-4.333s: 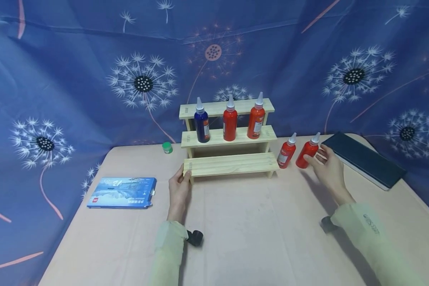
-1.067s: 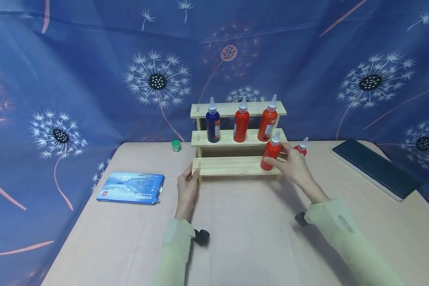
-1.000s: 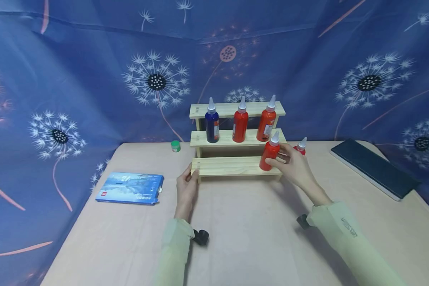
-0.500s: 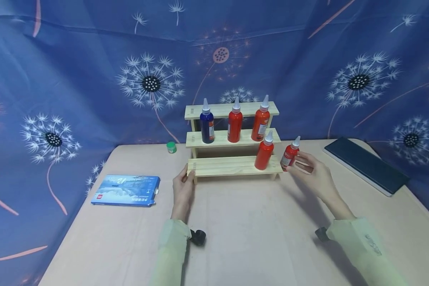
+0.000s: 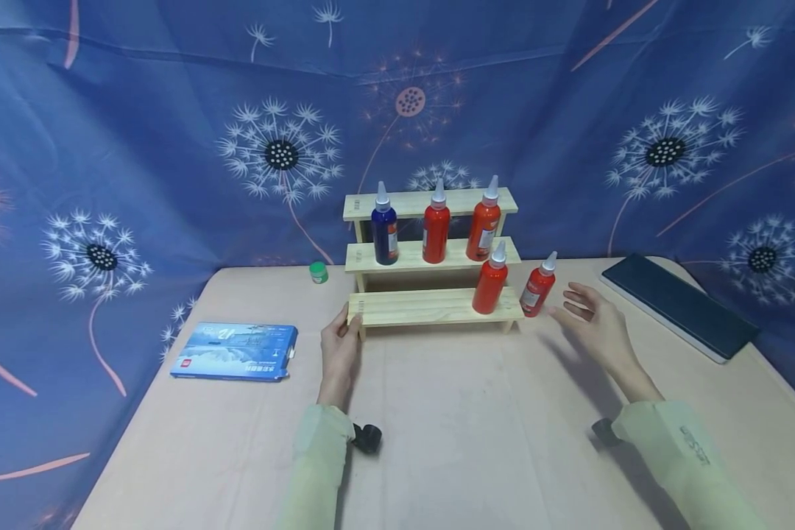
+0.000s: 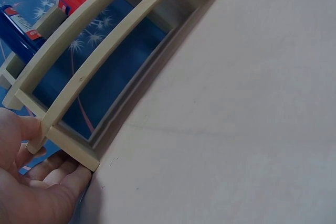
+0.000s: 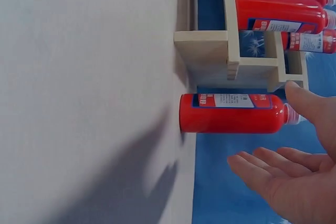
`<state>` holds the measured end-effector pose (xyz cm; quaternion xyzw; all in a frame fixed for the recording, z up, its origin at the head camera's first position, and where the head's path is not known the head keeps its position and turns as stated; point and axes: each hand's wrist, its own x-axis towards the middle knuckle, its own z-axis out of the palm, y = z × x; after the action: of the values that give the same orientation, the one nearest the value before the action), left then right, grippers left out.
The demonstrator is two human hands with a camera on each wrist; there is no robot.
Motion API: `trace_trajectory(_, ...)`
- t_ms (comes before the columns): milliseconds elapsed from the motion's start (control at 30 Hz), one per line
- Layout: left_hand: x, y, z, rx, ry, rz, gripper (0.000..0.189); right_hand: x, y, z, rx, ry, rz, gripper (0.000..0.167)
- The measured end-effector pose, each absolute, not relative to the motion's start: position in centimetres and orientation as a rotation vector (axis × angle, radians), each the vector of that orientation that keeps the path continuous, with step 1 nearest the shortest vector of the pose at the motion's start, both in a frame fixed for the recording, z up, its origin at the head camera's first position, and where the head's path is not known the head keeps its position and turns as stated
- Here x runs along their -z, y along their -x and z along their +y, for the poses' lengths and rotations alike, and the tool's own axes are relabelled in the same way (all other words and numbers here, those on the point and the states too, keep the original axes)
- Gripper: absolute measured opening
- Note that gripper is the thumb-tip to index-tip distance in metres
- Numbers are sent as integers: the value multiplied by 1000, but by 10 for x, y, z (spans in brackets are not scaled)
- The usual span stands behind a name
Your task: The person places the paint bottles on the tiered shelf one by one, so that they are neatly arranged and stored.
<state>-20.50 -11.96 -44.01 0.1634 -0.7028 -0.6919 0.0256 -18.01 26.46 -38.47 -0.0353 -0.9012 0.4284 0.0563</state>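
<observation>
A three-step wooden rack [image 5: 411,309] stands at the middle of the table. My left hand [image 5: 339,353] grips the left end of its lowest step, thumb on top and fingers curled at the leg. A red squeeze bottle [image 5: 489,288] is upright on that step, at the right. Another red squeeze bottle [image 5: 536,291] stands on the table beside the rack. My right hand [image 5: 599,330] is just right of it, fingers spread and apart from the bottle. On the middle step are a blue bottle [image 5: 384,235] and two red bottles [image 5: 435,234].
A blue flat box [image 5: 235,352] lies at the left of the table. Behind it, near the back edge, sits a small green-lidded jar [image 5: 318,272]. A dark book [image 5: 679,305] lies at the right. A blue dandelion-print cloth [image 5: 172,110] hangs behind the table.
One red bottle went from the table onto the lowest step in my right hand, which let go of it. That hand then reached the other bottle and has drawn back rightward. My left hand stayed.
</observation>
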Motion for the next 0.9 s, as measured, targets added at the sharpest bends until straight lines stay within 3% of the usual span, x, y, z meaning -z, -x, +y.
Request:
trace_trajectory(267, 441, 206, -120, 2144, -506, -2167, 49, 390, 192, 266, -1260, 123, -2714, 71)
trace_trajectory(900, 442, 207, -119, 2131, -518, -2148, 48, 392, 230, 255, -1298, 134, -2781, 79)
